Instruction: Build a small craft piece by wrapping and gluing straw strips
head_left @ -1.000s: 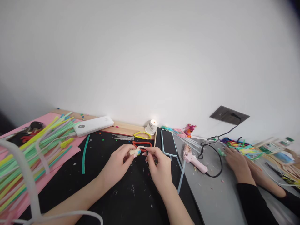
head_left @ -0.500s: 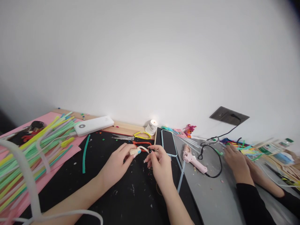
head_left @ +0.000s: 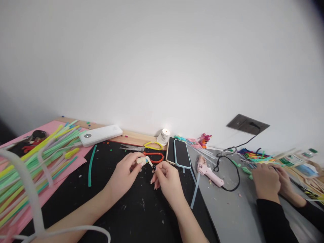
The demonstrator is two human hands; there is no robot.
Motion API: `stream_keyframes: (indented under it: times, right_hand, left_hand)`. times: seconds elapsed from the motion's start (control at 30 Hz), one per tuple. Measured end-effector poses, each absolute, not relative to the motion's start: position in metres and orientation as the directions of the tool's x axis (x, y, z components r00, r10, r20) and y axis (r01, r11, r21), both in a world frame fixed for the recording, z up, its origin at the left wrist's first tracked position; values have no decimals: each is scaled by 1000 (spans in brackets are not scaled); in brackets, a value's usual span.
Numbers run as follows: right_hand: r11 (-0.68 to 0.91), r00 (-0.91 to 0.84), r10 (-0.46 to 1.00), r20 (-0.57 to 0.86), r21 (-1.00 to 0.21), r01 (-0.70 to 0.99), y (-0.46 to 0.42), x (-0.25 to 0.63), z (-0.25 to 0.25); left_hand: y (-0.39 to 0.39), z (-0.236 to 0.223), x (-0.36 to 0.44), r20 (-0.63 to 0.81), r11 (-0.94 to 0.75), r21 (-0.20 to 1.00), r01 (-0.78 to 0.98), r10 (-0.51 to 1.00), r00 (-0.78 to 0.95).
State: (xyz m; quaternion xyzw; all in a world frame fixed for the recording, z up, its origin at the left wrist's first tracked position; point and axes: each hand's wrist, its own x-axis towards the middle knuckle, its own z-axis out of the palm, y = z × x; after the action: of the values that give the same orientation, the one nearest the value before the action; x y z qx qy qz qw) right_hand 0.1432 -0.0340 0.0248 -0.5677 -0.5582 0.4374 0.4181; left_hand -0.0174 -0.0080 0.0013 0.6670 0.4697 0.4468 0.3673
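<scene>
My left hand (head_left: 126, 172) pinches a small cream fuzzy piece (head_left: 142, 160), which looks like shaped pipe cleaner with a bit of blue on it. A short white strand (head_left: 150, 163) runs from this piece toward my right hand (head_left: 167, 178). The thumb and forefinger of that hand are closed at the strand's free end; a dark nail shows there. Just beyond both hands lie scissors with red and yellow handles (head_left: 153, 157), blades pointing left. A green pipe cleaner (head_left: 92, 165) rests on the black mat (head_left: 113, 216) to the left.
Many pastel pipe cleaners (head_left: 50, 148) cover pink paper at left, beside a white power bank (head_left: 101, 135). Rightward are a phone (head_left: 182, 154), a pink glue gun (head_left: 209, 172) with its black cord, and a co-worker's hands (head_left: 267, 180). White cables (head_left: 32, 195) cross the near left.
My right hand has moved down and slightly left, and the white strand now bends downward instead of arching. The co-worker's hands have shifted right and closer together.
</scene>
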Motion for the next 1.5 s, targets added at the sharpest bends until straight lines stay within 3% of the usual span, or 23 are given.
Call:
stream_keyframes:
  times: [0.3,0.57,0.97,1.3,1.5]
  right_hand:
    - [51,-48,998,37,-933,356,-33,141,21]
    - [83,-69,996,61,-917,391,-33,141,19]
    - [241,-132,971,201,-839,488,-37,140,22]
    - [222,-147,974,170,-829,514,-35,141,21]
    - [210,-143,977,158,-830,517,-34,142,21]
  left_hand:
    - [-7,9,-15,57,-62,998,28,986,158]
    - [-6,1,-16,-120,178,943,-280,970,213]
    - [-6,7,-16,100,-106,994,28,984,149]
    - [-9,11,-17,65,-55,995,-78,988,138]
    - [-8,7,-17,-63,99,975,-199,982,180]
